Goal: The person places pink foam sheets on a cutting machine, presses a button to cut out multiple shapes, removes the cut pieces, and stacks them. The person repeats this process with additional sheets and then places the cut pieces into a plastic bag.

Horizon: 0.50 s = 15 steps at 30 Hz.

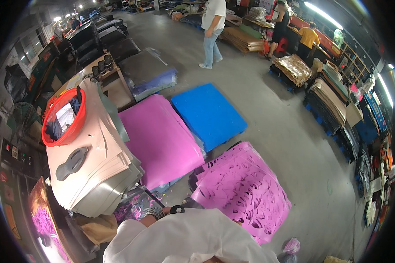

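Observation:
My left hand [166, 210] reaches forward past my white sleeve, a checkered band at its wrist. Its fingers are hidden, and a small round black thing [177, 209] is right beside it. To its right lies a stack of pink sheets [245, 184] with many curved shapes cut out. At the near edge of that stack, a sliver of skin that looks like my right hand [239, 222] shows beyond the white shirt. Whether it grips a sheet cannot be seen. Ahead is a pile of uncut pink sheets [162, 136].
A blue sheet stack [210, 115] lies beyond. On the left, beige sheets [96, 162] carry a red basket [65, 116] and a grey sole-shaped piece [72, 163]. A person in a white shirt [213, 30] stands on the floor ahead. Loaded pallets [327, 103] line the right side.

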### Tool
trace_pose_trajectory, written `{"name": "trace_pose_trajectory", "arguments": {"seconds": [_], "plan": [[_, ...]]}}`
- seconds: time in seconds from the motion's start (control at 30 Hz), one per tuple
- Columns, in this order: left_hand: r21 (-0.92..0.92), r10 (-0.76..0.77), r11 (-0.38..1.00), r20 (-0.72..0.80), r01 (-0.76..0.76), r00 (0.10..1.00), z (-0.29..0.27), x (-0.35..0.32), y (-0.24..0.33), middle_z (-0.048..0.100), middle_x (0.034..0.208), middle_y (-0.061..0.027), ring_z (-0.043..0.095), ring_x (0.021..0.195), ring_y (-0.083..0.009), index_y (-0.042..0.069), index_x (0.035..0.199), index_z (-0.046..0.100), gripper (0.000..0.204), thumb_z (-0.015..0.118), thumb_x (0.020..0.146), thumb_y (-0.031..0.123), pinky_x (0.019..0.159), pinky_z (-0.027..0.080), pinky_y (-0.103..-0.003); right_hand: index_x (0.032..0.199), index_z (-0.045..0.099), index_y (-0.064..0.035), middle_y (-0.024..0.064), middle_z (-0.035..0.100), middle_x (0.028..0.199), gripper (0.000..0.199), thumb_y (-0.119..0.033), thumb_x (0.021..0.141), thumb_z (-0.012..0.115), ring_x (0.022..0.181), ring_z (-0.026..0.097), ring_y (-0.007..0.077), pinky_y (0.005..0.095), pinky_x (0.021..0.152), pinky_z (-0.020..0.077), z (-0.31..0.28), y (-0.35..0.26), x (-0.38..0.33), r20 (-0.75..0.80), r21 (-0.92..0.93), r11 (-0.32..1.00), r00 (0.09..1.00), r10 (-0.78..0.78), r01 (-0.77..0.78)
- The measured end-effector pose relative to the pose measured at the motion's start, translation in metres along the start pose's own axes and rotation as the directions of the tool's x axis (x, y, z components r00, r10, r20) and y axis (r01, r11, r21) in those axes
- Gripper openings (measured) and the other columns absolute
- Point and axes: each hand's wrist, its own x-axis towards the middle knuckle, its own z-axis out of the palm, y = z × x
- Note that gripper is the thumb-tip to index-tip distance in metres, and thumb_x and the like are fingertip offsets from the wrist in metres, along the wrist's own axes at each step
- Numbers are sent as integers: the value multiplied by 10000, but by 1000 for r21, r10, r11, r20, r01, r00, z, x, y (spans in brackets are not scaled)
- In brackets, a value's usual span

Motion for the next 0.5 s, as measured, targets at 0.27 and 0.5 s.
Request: {"name": "trace_pose_trajectory", "arguments": {"seconds": [0.27,0.5], "plan": [[-38,10,999,-22,-11,1000,3,6,9,694,971,-132,666,884,-253,91,1035,693,450,439,925,447,788,509,-360,1216,582,-37,144,588,1134,499,-410,885,560,1005,593,229,368,842,465,-10,-19,18,-1,-34,999,1000,-31,30],[-61,17,998,-41,-19,999,9,7,7,690,992,-140,664,898,-263,88,1052,685,468,428,933,461,804,503,-367,1196,596,-26,147,608,1094,494,-404,879,578,974,609,227,364,819,477,-7,-34,26,4,-71,997,1000,-26,27]]}}
